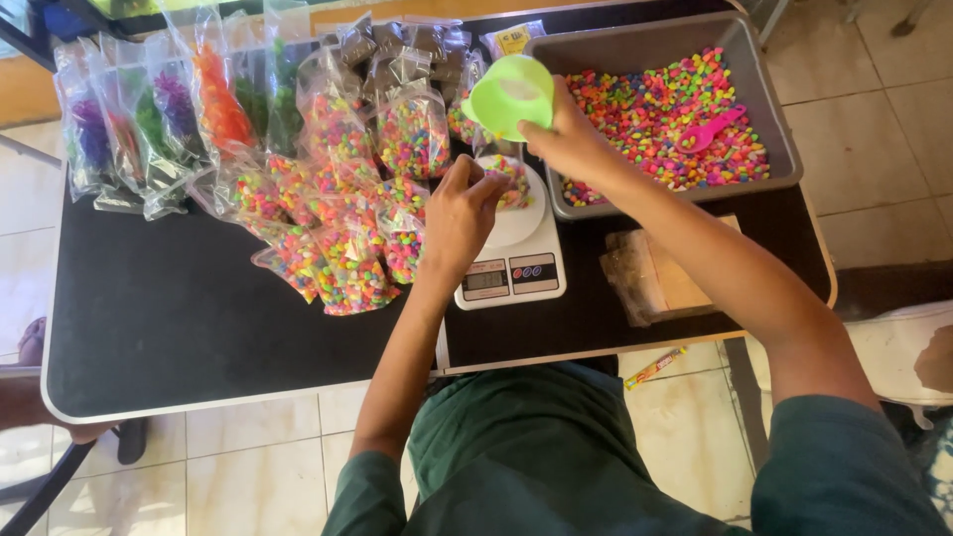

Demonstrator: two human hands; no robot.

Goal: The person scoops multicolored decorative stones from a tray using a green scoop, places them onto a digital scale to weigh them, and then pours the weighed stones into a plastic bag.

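Black counter (pixel 179 318) carries our white kitchen scale (pixel 511 268). Our left hand (pixel 459 213) pinches open the small clear bag of coloured pebbles (pixel 508 177) on it; our right hand (pixel 568 134) grips the tilted light-green plastic scoop (pixel 508 94) above. We should pour slowly, keeping the bag mouth wide.

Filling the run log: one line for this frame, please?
left hand: holds bag on scale | right hand: holds green funnel above bag | grey bin: coloured pebbles, pink scoop
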